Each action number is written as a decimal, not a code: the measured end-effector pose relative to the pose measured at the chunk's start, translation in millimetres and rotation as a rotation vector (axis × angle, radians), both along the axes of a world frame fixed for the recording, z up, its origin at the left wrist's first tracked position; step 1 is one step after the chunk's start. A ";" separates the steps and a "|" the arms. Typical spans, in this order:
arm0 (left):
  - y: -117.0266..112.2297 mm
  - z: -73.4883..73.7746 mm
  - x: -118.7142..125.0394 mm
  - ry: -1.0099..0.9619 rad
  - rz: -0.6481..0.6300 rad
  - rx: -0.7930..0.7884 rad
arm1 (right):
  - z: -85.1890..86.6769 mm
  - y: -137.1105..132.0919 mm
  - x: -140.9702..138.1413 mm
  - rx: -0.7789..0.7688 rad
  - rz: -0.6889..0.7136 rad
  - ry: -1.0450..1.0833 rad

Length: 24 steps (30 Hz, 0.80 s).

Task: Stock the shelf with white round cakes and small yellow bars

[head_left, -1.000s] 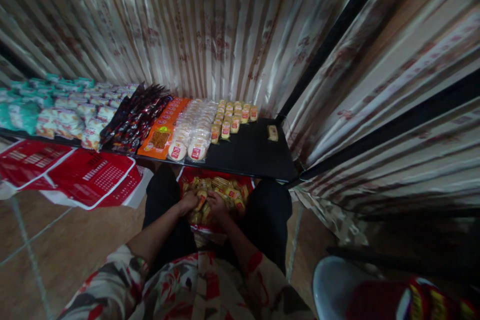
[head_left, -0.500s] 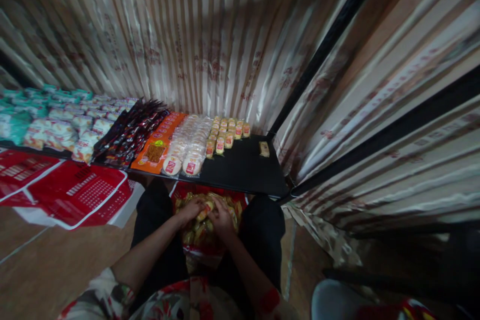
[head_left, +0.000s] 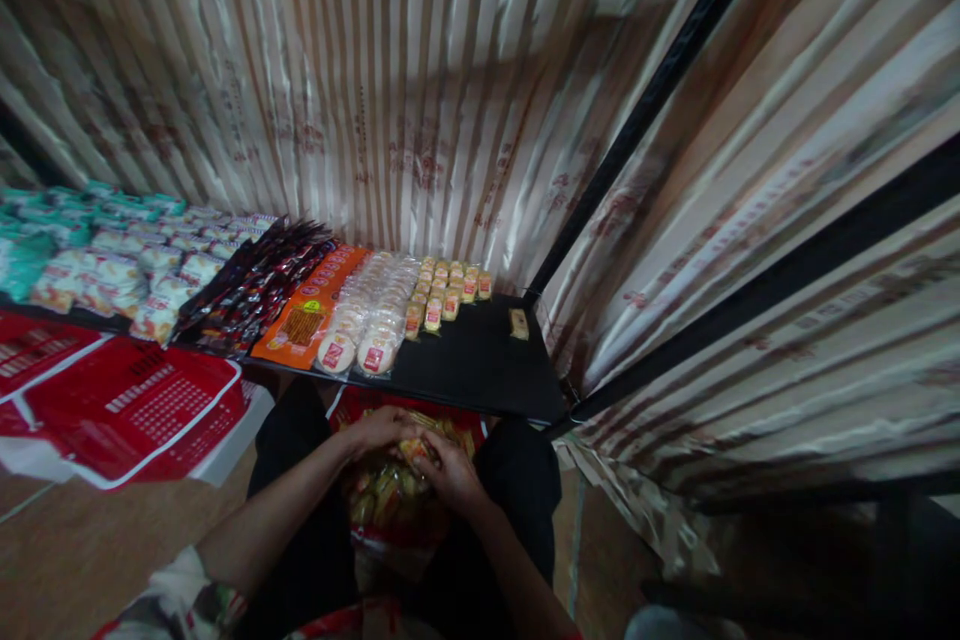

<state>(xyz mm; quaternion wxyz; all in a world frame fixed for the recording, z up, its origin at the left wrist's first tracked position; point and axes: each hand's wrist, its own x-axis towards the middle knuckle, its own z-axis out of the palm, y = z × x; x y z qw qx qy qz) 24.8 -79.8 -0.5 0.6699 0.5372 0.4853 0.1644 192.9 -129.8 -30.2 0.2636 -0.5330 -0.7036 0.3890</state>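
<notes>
Over an open red-edged bag (head_left: 390,535) of small gold-wrapped snacks, my two hands meet between my knees. My right hand (head_left: 456,476) is closed around a small wrapped snack (head_left: 415,452) with orange-red print. Reaching in from the other side, my left hand (head_left: 379,428) has its fingers bent over the top end of that same snack. Shadow and blur hide the fingertips. Beyond the bag, rows of similar yellow wrapped snacks (head_left: 450,303) stand on a black shelf (head_left: 480,365). A single one (head_left: 518,323) lies apart near the shelf's right end.
Left along the shelf are clear-wrapped round crackers (head_left: 375,353), an orange packet (head_left: 300,325), dark packets (head_left: 251,290), white packets (head_left: 112,285) and teal packets (head_left: 30,245). A red plastic bag (head_left: 142,410) hangs at the left. A black post (head_left: 637,135) and striped curtain (head_left: 420,100) border the shelf.
The view has tilted up slightly, so the shelf sits lower. My left hand has shifted to lie over the snack, and the snack is now turned in my right hand.
</notes>
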 end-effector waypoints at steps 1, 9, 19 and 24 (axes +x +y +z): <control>0.8 3.8 1.1 -0.017 0.022 -0.020 | -0.6 0.3 1.2 -0.016 -0.038 0.037; 9.1 22.2 17.8 -0.195 0.129 0.045 | 12.5 12.0 7.5 -0.060 -0.234 0.312; 34.1 15.0 49.1 -0.157 0.332 0.193 | 31.7 42.2 17.7 -0.001 -0.421 0.307; 48.0 16.1 62.6 -0.060 0.404 0.301 | 29.9 61.7 22.0 0.036 -0.429 0.297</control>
